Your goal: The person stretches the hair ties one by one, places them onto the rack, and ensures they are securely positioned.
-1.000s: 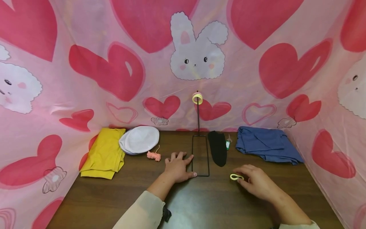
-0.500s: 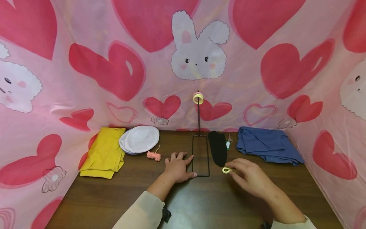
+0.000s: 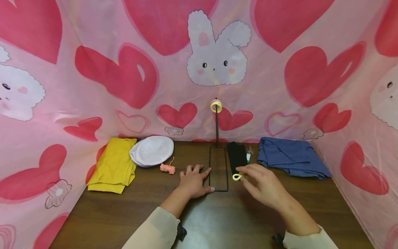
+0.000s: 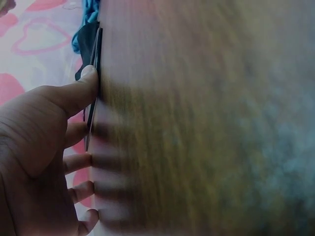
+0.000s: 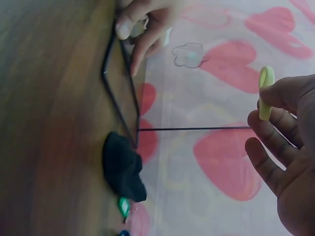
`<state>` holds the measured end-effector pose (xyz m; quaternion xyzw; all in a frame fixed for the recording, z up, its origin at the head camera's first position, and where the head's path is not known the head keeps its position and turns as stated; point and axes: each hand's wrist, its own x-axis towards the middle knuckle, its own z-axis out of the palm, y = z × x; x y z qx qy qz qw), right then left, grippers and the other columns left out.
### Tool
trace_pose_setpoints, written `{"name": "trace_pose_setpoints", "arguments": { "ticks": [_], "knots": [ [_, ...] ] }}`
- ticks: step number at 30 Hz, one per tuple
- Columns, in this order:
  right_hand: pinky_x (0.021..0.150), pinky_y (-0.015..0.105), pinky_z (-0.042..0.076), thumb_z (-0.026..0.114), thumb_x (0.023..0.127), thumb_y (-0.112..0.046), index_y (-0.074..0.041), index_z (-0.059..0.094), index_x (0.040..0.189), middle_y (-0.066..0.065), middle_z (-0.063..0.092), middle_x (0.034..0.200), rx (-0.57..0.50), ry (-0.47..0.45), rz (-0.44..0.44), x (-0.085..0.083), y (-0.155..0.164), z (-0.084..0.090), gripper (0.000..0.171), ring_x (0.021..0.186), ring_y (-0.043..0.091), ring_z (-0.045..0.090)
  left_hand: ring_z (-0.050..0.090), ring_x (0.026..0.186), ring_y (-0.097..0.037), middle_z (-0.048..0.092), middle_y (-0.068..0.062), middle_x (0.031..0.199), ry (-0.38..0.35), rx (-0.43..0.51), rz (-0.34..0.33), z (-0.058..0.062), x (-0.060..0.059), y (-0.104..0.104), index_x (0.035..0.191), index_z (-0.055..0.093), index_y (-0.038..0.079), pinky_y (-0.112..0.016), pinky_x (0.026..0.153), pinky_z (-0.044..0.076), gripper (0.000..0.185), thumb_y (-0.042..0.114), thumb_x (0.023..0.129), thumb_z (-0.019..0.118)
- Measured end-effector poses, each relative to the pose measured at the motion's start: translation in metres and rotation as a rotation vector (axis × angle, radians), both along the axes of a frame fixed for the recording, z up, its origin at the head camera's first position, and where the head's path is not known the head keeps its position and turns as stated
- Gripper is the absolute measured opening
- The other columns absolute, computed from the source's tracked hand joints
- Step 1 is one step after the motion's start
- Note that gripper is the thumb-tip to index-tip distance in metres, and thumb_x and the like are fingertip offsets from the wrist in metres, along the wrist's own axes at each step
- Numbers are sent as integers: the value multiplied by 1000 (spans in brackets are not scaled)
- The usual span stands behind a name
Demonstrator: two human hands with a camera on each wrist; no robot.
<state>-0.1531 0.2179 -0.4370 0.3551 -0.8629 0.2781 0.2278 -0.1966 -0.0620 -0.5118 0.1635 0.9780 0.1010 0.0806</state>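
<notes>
A yellow hair tie (image 3: 237, 177) is pinched between the thumb and fingers of my right hand (image 3: 262, 186), raised above the table near the black sock (image 3: 236, 156). In the right wrist view, the hair tie (image 5: 266, 96) is squeezed into a narrow loop. My left hand (image 3: 193, 183) rests with spread fingers on the left front of a black wire stand's rectangular base (image 3: 226, 169); the thumb lies at the front corner. From the back of that base rises a thin rod (image 3: 217, 128). Near its top hang a yellow hair tie (image 3: 216, 112) and a pink one behind it.
A key with a green-and-white tag (image 3: 248, 156) lies beside the sock. Folded blue cloth (image 3: 289, 157) is at the back right. On the left are folded yellow cloth (image 3: 113, 166), a white hat (image 3: 153, 150) and a pink yarn bundle (image 3: 168, 168). Patterned pink sheeting (image 3: 174, 76) encloses the table.
My right hand has moved left and farther back with the yellow hair tie, from right of the sock to over its front end. My left hand has stayed on the base.
</notes>
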Motion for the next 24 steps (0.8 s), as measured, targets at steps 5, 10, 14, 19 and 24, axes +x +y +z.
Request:
{"name": "trace_pose_setpoints", "arguments": {
  "ticks": [5, 10, 14, 19, 24],
  "knots": [
    [77, 26, 53, 81, 84, -7, -12, 74, 124, 0, 74, 111, -51, 47, 16, -5, -10, 11, 40, 96, 13, 68, 34, 141, -40, 40, -4, 160, 2, -5, 2, 0, 0, 1, 157, 47, 36, -64, 99, 35, 83, 72, 86, 68],
    [85, 24, 51, 80, 85, -8, -9, 73, 126, -4, 73, 104, -96, 59, 21, -6, -21, 27, 41, 96, 12, 67, 34, 141, -39, 40, -4, 160, 4, -11, 2, -1, -1, 1, 157, 46, 36, -63, 99, 35, 82, 72, 86, 68],
    [91, 22, 48, 79, 86, -9, -9, 72, 128, -2, 73, 103, -133, 67, 33, -5, -31, 41, 42, 96, 14, 67, 34, 140, -40, 40, -5, 160, 1, -5, 1, -2, -2, 1, 157, 46, 36, -64, 98, 35, 83, 72, 86, 68],
    [94, 26, 50, 78, 86, -8, -7, 73, 126, -1, 74, 101, -175, 141, 43, -6, -42, 59, 40, 94, 16, 68, 34, 140, -41, 38, -5, 161, -11, -1, 2, -4, -4, 0, 158, 45, 37, -65, 99, 34, 84, 72, 86, 68],
    [89, 29, 52, 77, 86, -8, -9, 74, 124, -1, 74, 101, -205, 192, 35, -9, -49, 73, 39, 95, 18, 70, 33, 140, -41, 38, -5, 161, -12, -4, 2, -4, -4, 1, 158, 45, 37, -66, 99, 34, 84, 73, 86, 68]
  ]
}}
